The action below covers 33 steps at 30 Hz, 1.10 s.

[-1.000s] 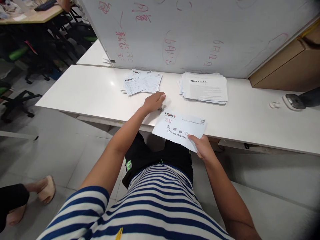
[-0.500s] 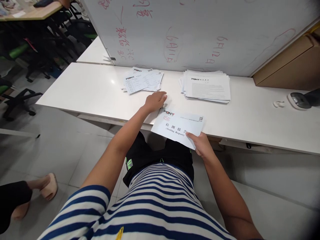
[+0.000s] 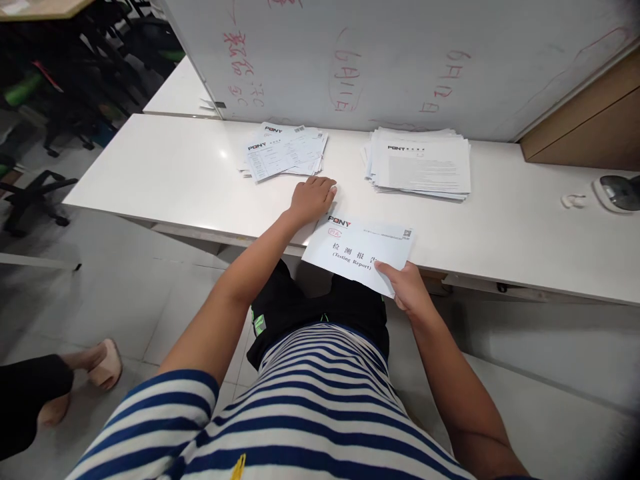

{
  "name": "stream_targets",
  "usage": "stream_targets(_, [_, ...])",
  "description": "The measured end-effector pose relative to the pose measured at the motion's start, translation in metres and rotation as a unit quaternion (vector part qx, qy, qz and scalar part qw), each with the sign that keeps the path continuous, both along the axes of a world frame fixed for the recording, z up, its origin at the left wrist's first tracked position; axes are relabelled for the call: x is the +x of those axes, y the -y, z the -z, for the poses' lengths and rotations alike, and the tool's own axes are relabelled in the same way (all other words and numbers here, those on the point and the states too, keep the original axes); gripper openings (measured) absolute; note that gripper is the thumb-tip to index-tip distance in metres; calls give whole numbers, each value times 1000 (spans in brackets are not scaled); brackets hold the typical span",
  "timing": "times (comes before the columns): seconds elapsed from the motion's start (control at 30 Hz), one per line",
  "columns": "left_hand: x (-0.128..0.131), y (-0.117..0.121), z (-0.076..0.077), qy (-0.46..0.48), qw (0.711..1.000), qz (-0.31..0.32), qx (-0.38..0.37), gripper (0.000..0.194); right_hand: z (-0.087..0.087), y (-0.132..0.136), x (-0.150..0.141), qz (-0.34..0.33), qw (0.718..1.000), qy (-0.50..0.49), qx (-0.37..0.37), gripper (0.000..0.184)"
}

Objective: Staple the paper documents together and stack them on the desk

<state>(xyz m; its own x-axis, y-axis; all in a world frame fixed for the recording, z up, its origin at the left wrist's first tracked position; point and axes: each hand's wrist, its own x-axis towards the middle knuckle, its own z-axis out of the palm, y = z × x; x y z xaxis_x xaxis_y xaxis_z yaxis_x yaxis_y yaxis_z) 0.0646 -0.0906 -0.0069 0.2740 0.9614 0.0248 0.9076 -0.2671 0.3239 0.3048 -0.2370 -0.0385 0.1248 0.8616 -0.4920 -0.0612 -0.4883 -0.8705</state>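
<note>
My right hand (image 3: 411, 287) pinches the lower right corner of a white testing report (image 3: 357, 252), thumb on top and fingers beneath. Printed on its face are a PONY logo, a red stamp, a small square code and the words "Testing Report". The sheet tilts over the front edge of the white table (image 3: 190, 173). Just beyond its upper left corner, my left hand (image 3: 313, 199) rests low on the tabletop, back upward, fingers stretched forward and holding nothing visible. Past that hand lies a loosely fanned pile of printed papers (image 3: 285, 153). A thicker stack of papers (image 3: 425, 163) sits farther right.
A whiteboard (image 3: 390, 60) with red writing stands along the table's back edge. At right are a cardboard box (image 3: 585, 127), a small white object (image 3: 573, 201) and a dark-topped device (image 3: 620, 192). Another person's foot (image 3: 107, 365) shows on the floor at lower left, below an office chair (image 3: 37, 197).
My left hand has shifted slightly, its fingers now lying flatter and more spread forward. The report stays in my right hand, almost in place. The whole view has tilted a little downward.
</note>
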Motion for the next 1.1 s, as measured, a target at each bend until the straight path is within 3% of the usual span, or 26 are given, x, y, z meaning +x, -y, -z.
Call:
stream_targets(0.37, [3, -3, -1, -32, 999, 3, -18, 45, 2, 0, 0, -5, 1000, 21, 13, 37])
stream_targets(0.6, [-3, -6, -5, 6, 999, -31, -24, 47, -1, 3, 5, -16, 998, 51, 36, 40])
stream_targets(0.8, [0, 1, -11, -1, 998, -64, -14, 46, -25, 10, 41, -14, 976, 211, 60, 38])
stream_targets(0.97, [1, 1, -8, 1, 997, -73, -3, 46, -53, 30, 69, -28, 967, 232, 98, 44])
stream_targets(1.1, [2, 0, -5, 0, 997, -75, 3, 46, -59, 39, 76, -41, 967, 232, 97, 42])
